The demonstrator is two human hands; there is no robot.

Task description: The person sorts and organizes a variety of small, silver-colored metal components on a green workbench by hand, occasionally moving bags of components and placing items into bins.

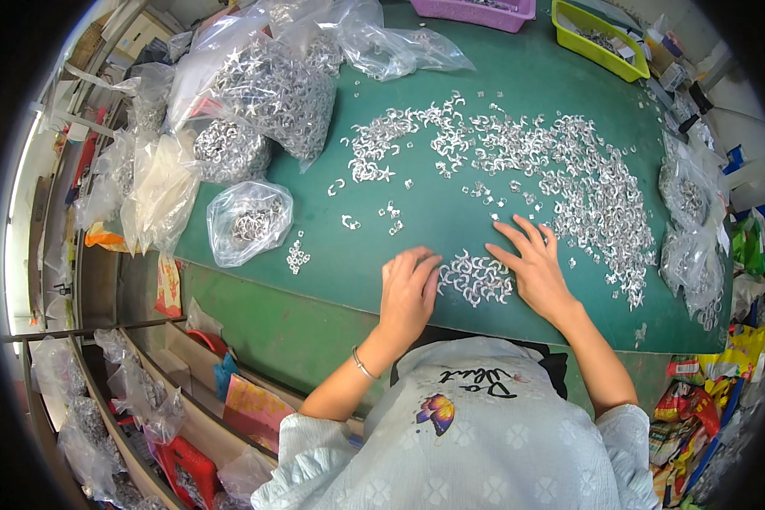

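Note:
A small heap of silvery crescent-shaped metal pieces (pixel 475 278) lies near the front edge of the green tabletop (pixel 331 268). At the heap's left side is my left hand (pixel 409 290), fingers bent and bunched; whether a piece is pinched between them is hidden. My right hand (pixel 537 274) rests palm down on the heap's right side with its fingers spread, apparently holding nothing. Beyond both hands, a broad band of similar loose metal pieces (pixel 602 210) curves across the table. Between the band and the heap lie a few small square-looking pieces (pixel 481 190).
Clear plastic bags of metal parts (pixel 274 95) crowd the back left, with a smaller open bag (pixel 250 223) nearer. More bags (pixel 692 217) line the right edge. A purple tray (pixel 478 14) and a yellow-green tray (pixel 599 41) stand behind. Open drawers (pixel 185 382) sit lower left.

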